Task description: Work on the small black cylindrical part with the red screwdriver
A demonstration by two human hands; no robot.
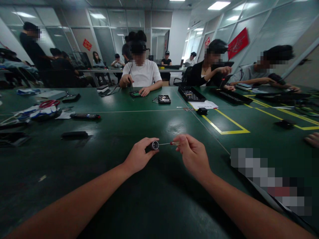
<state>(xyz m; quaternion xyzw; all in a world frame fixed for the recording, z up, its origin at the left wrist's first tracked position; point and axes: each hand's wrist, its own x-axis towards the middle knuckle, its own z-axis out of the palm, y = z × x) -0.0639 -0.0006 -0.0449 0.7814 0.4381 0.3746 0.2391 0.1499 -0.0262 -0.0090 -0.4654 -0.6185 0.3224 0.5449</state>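
Observation:
Over the near middle of the green table, my left hand is closed around a dark cylindrical part with a silvery ring at its open end. That end faces right. My right hand grips a small screwdriver by its reddish, see-through handle. The thin metal shaft points left and its tip reaches the ringed end of the cylinder; how deep it goes inside I cannot tell. Most of the cylinder's body is hidden by my left fingers.
A black bar-shaped object and a screwdriver-like tool lie to the left. Cables and gloves are heaped beyond them. Black parts trays stand at the far right. Across the table, a person in white handles a small device.

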